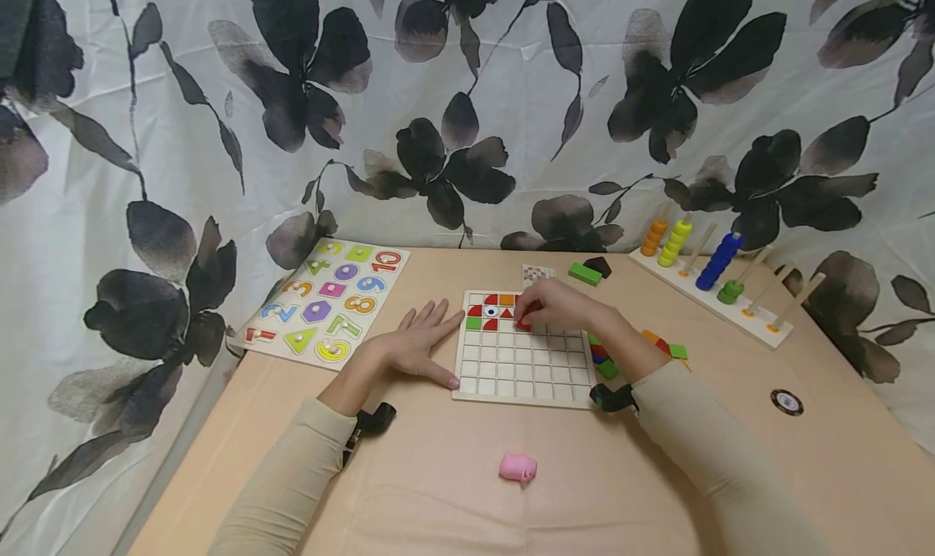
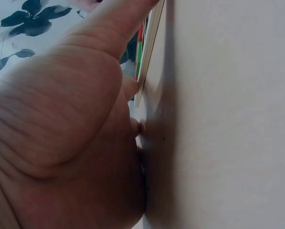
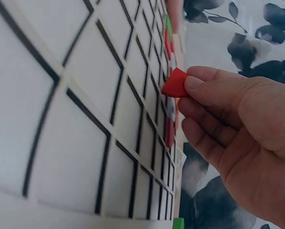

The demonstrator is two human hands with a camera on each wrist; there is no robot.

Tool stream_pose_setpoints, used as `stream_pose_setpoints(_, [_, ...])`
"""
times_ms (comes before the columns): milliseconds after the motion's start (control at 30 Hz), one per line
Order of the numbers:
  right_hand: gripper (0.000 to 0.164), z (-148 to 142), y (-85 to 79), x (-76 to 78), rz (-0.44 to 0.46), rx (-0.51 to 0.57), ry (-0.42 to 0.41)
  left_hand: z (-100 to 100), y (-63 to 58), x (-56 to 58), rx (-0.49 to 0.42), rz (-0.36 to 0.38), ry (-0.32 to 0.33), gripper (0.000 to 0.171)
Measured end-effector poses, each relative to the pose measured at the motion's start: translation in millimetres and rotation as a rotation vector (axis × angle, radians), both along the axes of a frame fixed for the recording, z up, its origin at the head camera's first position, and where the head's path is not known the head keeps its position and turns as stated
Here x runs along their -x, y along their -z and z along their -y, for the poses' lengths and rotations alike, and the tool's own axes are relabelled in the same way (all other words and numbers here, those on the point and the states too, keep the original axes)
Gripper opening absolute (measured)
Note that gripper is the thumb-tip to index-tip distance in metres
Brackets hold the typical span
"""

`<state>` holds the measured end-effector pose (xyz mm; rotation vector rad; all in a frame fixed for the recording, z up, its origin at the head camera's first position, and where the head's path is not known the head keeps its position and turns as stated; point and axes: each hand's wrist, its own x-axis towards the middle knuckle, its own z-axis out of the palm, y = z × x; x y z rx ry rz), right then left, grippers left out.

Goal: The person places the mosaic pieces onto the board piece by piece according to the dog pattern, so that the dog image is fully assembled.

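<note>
A white grid board [image 1: 504, 377] lies on the table, with several red, green and orange tiles [image 1: 491, 299] set in cells at its upper left. My right hand [image 1: 557, 304] is over the upper part of the grid. Between thumb and index finger it pinches a small red tile [image 3: 174, 85] with a curved edge, tilted close over the cells. My left hand [image 1: 409, 349] rests on the table with fingers spread, its thumb and a fingertip at the board's left edge. In the left wrist view, the palm [image 2: 61, 105] hides most of the board.
A number-and-shape puzzle [image 1: 273, 346] lies at left. Behind the board are a pattern card [image 1: 538, 273] and a green block [image 1: 584, 274]. Loose tiles [image 1: 678, 351] lie right, near a peg stand [image 1: 760, 330] with rings. A pink figure [image 1: 518, 467] sits in front; a round black disc [image 1: 786, 402] lies farther right.
</note>
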<state>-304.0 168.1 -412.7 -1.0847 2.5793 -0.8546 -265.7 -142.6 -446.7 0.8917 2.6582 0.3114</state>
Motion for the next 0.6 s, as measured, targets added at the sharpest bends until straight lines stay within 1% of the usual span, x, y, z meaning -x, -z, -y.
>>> stream_pose_setpoints(100, [0.012, 5.9, 2.2, -0.6, 0.006, -0.005, 0.010, 0.2, 0.6, -0.3, -0.005, 0.001, -0.002, 0.125])
stream_pose_setpoints(267, [0.011, 10.4, 3.9, -2.9, 0.035, -0.015, 0.084, 0.1, -0.5, -1.1, -0.005, 0.006, -0.005, 0.125])
stream_pose_setpoints(400, [0.012, 11.4, 5.5, -4.2, 0.026, -0.027, 0.126, 0.0, -1.8, -2.3, -0.010, 0.014, -0.006, 0.124])
stream_pose_setpoints(600, [0.013, 12.4, 8.5, -4.6, -0.014, -0.051, 0.149, 0.3, -2.3, -2.9, -0.006, 0.006, -0.002, 0.124])
